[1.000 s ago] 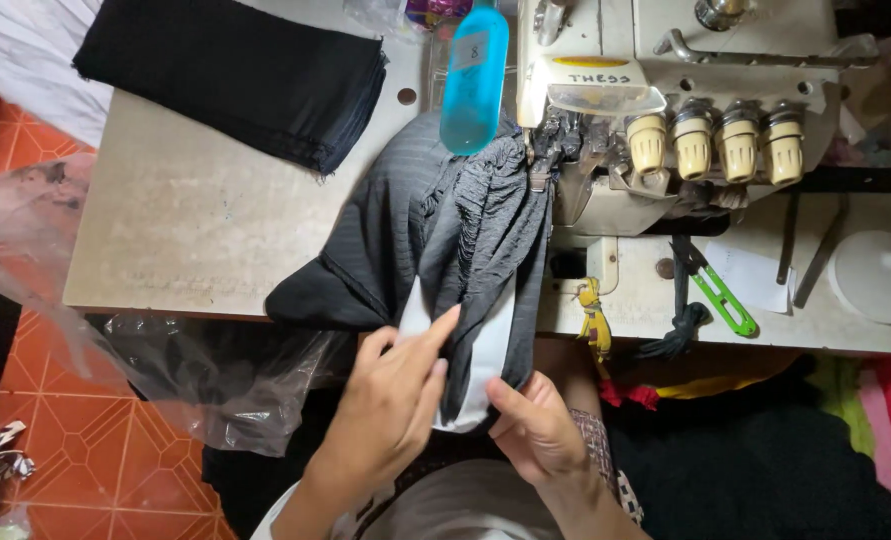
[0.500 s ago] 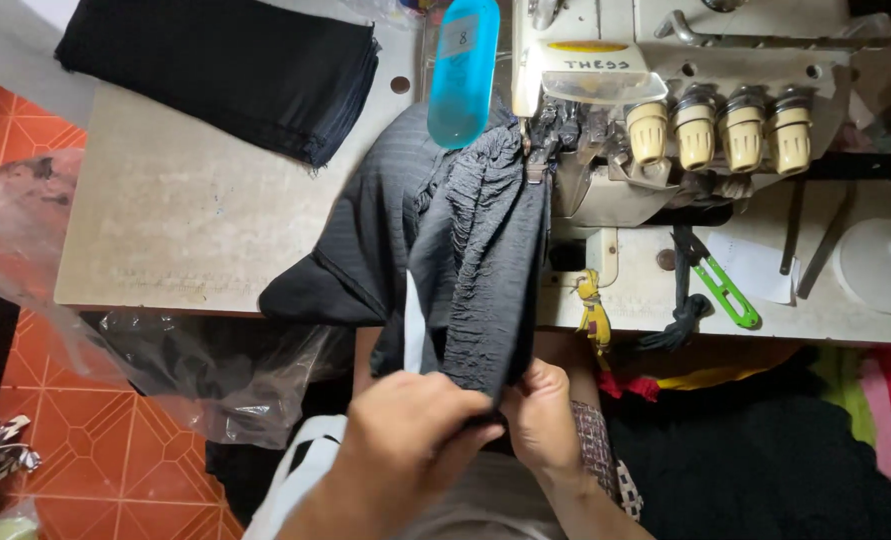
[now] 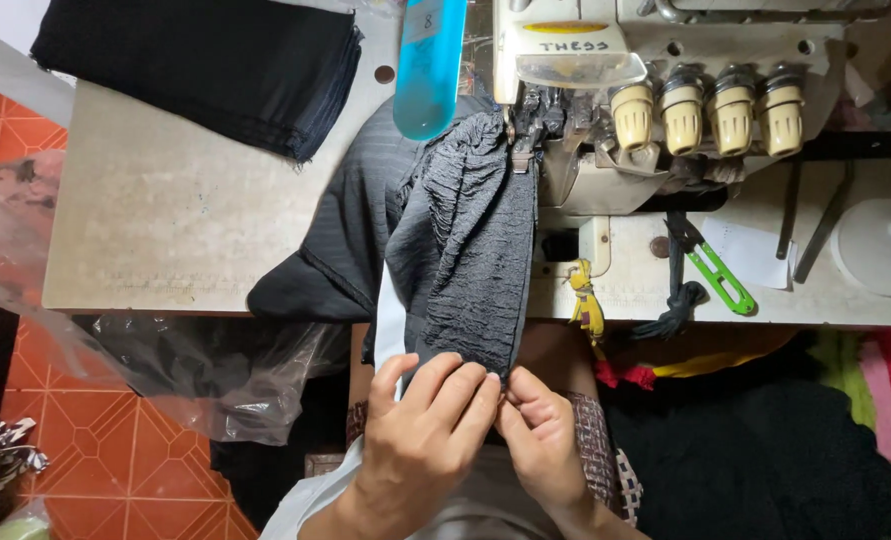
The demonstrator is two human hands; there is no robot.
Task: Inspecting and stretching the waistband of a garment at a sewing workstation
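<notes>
A crinkled dark grey fabric piece (image 3: 465, 240) runs from the sewing machine's presser foot (image 3: 521, 135) down to the near table edge. A white elastic band (image 3: 389, 320) shows along its left side. My left hand (image 3: 425, 440) pinches the fabric's near end from the left, fingers curled over it. My right hand (image 3: 540, 435) grips the same end from the right, thumb and fingers touching the fabric beside my left fingertips. The cream overlock machine (image 3: 605, 70) stands at the top with several thread tension knobs (image 3: 705, 105).
A folded stack of black fabric (image 3: 205, 65) lies at the table's far left. A blue translucent ruler-like strip (image 3: 430, 65) hangs left of the machine. Green thread snips (image 3: 715, 270) lie on the table at the right. Clear plastic bags (image 3: 165, 370) hang off the left edge over orange floor tiles.
Both hands have closed together on the fabric's near end; a second ago my left hand lay flat on the white band and the right was apart below.
</notes>
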